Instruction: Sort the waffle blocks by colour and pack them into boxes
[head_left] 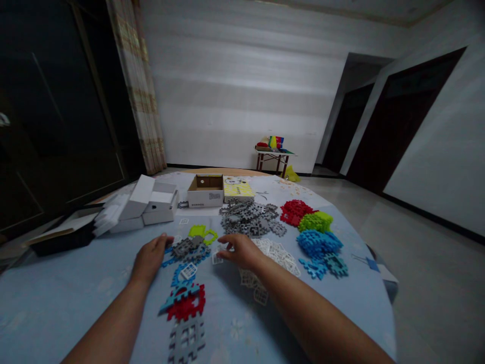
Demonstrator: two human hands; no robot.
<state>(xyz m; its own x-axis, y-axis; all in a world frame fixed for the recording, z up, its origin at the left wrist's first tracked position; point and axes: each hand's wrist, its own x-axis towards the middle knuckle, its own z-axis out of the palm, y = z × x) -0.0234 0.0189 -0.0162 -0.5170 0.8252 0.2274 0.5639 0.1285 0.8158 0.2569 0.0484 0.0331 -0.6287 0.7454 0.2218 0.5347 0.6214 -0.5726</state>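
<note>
My left hand [150, 257] is at the left side of a small heap of grey interlocking toy pieces [188, 246] with blue pieces under and around it. Its fingers point at the heap and are partly hidden; no held piece shows. To the right of the heap, my right hand [240, 251] has thumb and forefinger apart. Close by its fingertips is a white window piece [217, 259]; whether they touch cannot be made out. Lime green pieces [202, 233] lie behind the heap. Nearer me are another white window piece [188, 271], red pieces [187, 304] and a grey window panel [187, 337].
Sorted piles cover the table's right half: grey [248, 217], white [278, 255], red [296, 211], lime green [316, 221] and blue [318, 243]. At the back stand an open box [205, 197], a yellow box [238, 188] and white cartons [138, 202].
</note>
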